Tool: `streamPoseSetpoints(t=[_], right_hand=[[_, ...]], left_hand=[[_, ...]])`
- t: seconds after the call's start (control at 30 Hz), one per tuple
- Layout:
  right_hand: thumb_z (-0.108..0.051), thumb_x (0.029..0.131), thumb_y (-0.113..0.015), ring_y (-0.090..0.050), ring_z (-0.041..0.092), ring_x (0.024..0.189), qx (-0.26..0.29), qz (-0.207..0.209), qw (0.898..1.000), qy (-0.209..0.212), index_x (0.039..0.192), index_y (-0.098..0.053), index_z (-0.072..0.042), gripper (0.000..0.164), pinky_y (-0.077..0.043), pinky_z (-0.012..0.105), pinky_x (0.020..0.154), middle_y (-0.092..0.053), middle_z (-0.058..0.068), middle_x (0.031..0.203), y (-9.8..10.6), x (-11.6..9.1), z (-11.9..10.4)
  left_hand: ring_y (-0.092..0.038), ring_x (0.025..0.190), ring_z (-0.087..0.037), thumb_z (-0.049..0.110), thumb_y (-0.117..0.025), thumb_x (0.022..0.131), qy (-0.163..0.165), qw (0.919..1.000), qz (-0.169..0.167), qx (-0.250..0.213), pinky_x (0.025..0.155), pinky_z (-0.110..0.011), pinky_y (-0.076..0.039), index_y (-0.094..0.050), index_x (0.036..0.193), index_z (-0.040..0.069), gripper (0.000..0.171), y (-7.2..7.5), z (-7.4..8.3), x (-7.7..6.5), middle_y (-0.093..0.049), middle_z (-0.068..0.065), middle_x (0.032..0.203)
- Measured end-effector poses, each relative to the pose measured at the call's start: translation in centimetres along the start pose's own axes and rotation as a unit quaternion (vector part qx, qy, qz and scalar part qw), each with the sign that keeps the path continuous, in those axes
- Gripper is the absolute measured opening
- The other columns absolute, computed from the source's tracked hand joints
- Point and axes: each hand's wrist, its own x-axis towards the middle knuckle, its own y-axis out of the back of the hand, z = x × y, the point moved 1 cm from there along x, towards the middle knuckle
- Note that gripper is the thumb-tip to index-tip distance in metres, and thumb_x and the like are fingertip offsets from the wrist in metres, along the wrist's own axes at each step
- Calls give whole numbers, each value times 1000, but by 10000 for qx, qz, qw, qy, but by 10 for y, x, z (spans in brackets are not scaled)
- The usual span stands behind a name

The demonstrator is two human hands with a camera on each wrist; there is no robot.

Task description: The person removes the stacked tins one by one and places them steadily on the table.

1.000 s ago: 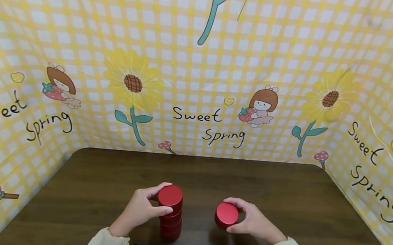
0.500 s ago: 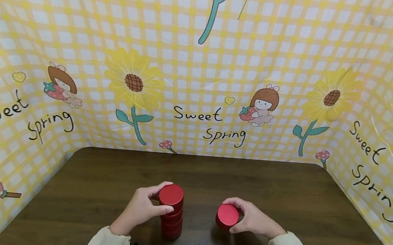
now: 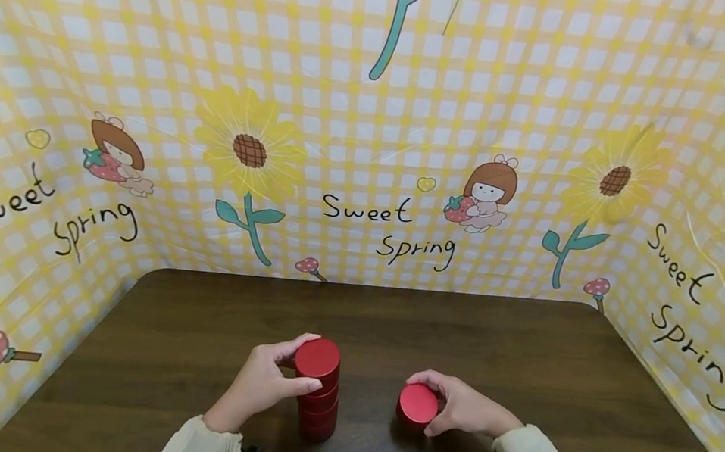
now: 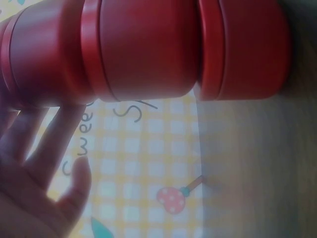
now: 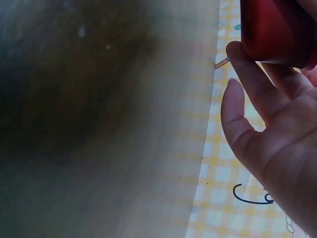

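Left hand [image 3: 262, 381]: grip round the top of an upright stack of shiny red cylindrical tins [image 3: 319, 407] on the brown table [image 3: 242, 302]
Right hand [image 3: 465, 407]: grip round a lone shiny red cylindrical tin [image 3: 417, 405], above the table, right of the stack

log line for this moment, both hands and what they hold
left hand: grips stacked red cylindrical canisters near top | right hand: holds single red cylindrical canister above dark wood-grain table
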Motion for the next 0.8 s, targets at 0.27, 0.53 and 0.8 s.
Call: streamPoseSetpoints(t=[0.27,0.53,0.8], right_hand=[[10,70,-73,-49,25,100,81,-102,9998,-163,126,-48,3,62,-45,29,80,-56,10,114,-1,2,4],[9,70,-73,-50,22,98,-14,-177,9998,-126,125,-48,3,61,-45,28,81,-57,8,112,-2,3,4],[10,69,-74,-50,23,98,-18,-133,9997,-196,124,-49,3,61,-44,29,81,-58,9,111,-3,5,2]], left_hand=[[-60,78,-13,14,-82,75,13,9999,-2,147,57,-25,-47,-64,122,0,52,-1,-4,0,-70,-11,97],[-59,78,-13,14,-82,75,52,9998,-12,183,56,-25,-47,-63,122,1,53,-1,-3,1,-70,-10,97],[-60,80,-13,12,-82,75,54,10000,-41,2,58,-25,-47,-62,124,-1,54,0,0,0,-70,-10,99]])
